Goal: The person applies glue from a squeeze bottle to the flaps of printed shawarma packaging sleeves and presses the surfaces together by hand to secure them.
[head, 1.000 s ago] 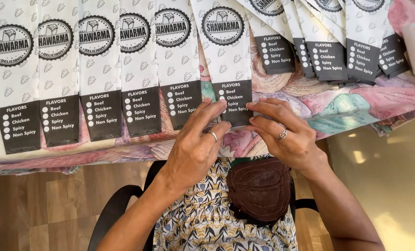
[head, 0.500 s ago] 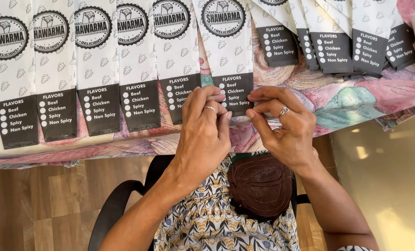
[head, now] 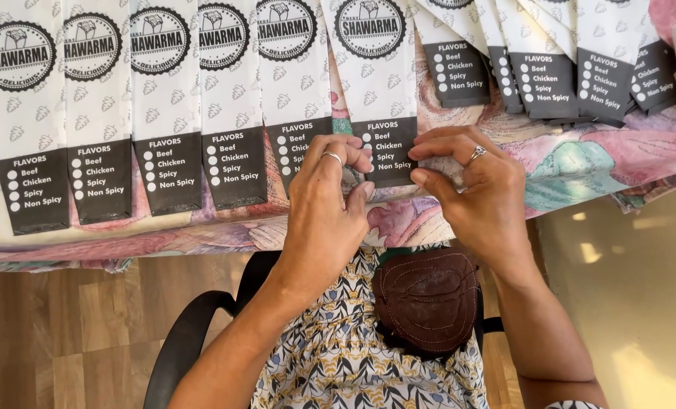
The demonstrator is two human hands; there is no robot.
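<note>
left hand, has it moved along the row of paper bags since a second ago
No. The left hand is still at the black bottom end of the same paper bag, fingertips close to the right hand; only the camera view shifted slightly.

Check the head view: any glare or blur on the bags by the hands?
Head view: sharp and evenly lit; no glare on the bag under both hands; left hand and right hand crisp; bright sun patches only on the floor at right.

Patterned floral garment [head: 330, 363]; a ring on each grip: left [head: 324, 198], right [head: 476, 188].
</note>
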